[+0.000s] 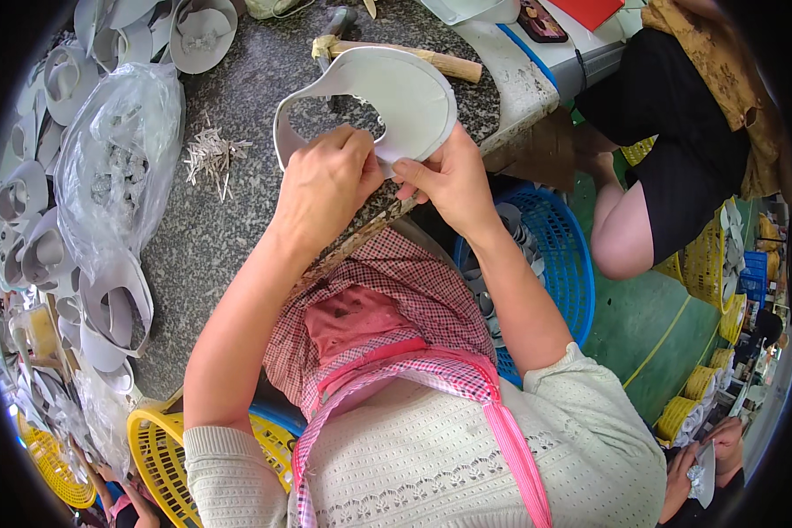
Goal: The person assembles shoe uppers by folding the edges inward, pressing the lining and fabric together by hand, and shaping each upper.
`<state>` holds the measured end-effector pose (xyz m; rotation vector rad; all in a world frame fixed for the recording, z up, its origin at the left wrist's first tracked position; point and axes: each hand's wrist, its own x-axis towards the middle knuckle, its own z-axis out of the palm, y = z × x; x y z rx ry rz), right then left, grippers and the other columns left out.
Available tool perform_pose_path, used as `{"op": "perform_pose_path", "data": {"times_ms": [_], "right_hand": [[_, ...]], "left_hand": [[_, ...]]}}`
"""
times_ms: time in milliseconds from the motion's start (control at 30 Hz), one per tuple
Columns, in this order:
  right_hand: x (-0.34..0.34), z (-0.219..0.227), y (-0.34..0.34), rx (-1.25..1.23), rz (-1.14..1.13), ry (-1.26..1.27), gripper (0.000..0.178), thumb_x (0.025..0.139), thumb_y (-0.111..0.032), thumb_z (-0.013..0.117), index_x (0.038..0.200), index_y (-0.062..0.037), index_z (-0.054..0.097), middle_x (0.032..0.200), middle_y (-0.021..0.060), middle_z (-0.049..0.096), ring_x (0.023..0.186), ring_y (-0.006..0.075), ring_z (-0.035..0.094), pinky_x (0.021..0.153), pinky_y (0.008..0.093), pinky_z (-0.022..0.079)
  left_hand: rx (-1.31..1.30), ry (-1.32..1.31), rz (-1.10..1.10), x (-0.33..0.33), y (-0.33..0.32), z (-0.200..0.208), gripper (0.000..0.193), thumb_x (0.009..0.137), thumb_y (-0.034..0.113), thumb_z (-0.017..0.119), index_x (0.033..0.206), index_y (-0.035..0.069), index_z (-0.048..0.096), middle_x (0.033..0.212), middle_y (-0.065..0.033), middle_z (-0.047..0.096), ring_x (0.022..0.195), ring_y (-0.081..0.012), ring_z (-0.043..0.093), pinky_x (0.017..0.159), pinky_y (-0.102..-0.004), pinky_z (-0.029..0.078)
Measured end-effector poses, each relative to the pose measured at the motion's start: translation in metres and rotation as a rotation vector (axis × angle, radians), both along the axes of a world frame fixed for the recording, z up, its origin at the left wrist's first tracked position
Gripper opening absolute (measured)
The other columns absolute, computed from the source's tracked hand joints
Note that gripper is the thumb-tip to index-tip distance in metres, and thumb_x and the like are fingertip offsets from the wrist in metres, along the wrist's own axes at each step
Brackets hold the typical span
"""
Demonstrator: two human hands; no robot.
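Observation:
A light grey shoe upper (pixel 405 101), a curved piece with a wide opening, is held up over the front edge of the stone table. My right hand (pixel 453 180) grips its lower right edge, thumb on top and fingers underneath. The fingers of my left hand (pixel 330 180) are curled closed at the near rim by the opening. Whatever they pinch there is hidden. Just beyond the upper lies a hammer (pixel 449 64) with a wooden handle, partly covered by it. To the left is a small pile of thin pale strips (pixel 213 157).
Along the left side are many grey shoe uppers (pixel 48 251) and a clear plastic bag (pixel 128 167) of small parts. A blue basket (pixel 572 255) of grey pieces stands right of my lap, a yellow basket (pixel 163 458) at lower left. Another person's leg (pixel 625 229) is at right.

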<state>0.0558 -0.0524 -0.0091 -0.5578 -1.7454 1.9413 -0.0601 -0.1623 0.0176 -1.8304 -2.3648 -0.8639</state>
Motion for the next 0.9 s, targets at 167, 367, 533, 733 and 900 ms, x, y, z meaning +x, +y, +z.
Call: {"op": "perform_pose_path", "data": {"times_ms": [167,367,533,733,900], "right_hand": [[0.0,0.0,0.0,-0.012,0.017,0.033,0.044,0.073,0.007,0.058,0.111,0.0028,0.037,0.089,0.0106,0.059,0.067,0.0132,0.062,0.052,0.0228,0.053],[0.001,0.0,0.001,-0.082,0.049,0.07,0.043,0.074,0.006,0.058,0.112,0.0025,0.036,0.089,0.0106,0.059,0.068,0.0132,0.062,0.053,0.0221,0.052],[-0.003,-0.009,-0.002,-0.062,0.003,0.158,0.049,0.075,0.006,0.057,0.118,0.0026,0.034,0.093,0.0111,0.057,0.069,0.0124,0.06,0.052,0.0214,0.051],[-0.003,-0.006,0.002,-0.097,0.036,0.157,0.055,0.074,0.006,0.059,0.121,0.0024,0.032,0.092,0.0095,0.056,0.07,0.0114,0.059,0.051,0.0212,0.051],[-0.003,-0.003,0.003,-0.111,0.036,0.139,0.055,0.073,0.007,0.06,0.12,0.0021,0.032,0.092,0.0094,0.056,0.07,0.0115,0.059,0.049,0.0213,0.05]], "left_hand": [[-0.062,-0.088,0.054,0.0,0.001,0.004,0.009,0.07,0.004,0.059,0.078,0.001,0.055,0.075,-0.0102,0.057,0.065,-0.0266,0.058,0.058,-0.0347,0.046],[0.026,-0.199,-0.082,0.0,-0.009,0.006,0.018,0.072,0.001,0.062,0.09,0.0,0.06,0.082,-0.0089,0.06,0.07,-0.0246,0.06,0.062,-0.0313,0.048],[0.008,-0.171,-0.052,0.002,-0.004,0.003,0.021,0.07,-0.001,0.063,0.09,0.002,0.061,0.087,-0.0076,0.06,0.076,-0.0243,0.06,0.064,-0.0318,0.049],[-0.03,0.18,-0.083,0.014,0.0,0.003,0.017,0.068,0.003,0.061,0.082,0.004,0.051,0.084,-0.0077,0.06,0.076,-0.0249,0.059,0.064,-0.0344,0.048],[0.011,0.079,0.008,0.011,0.009,0.001,0.012,0.069,0.005,0.06,0.074,0.004,0.049,0.071,-0.0081,0.056,0.064,-0.0256,0.058,0.056,-0.035,0.047]]}}
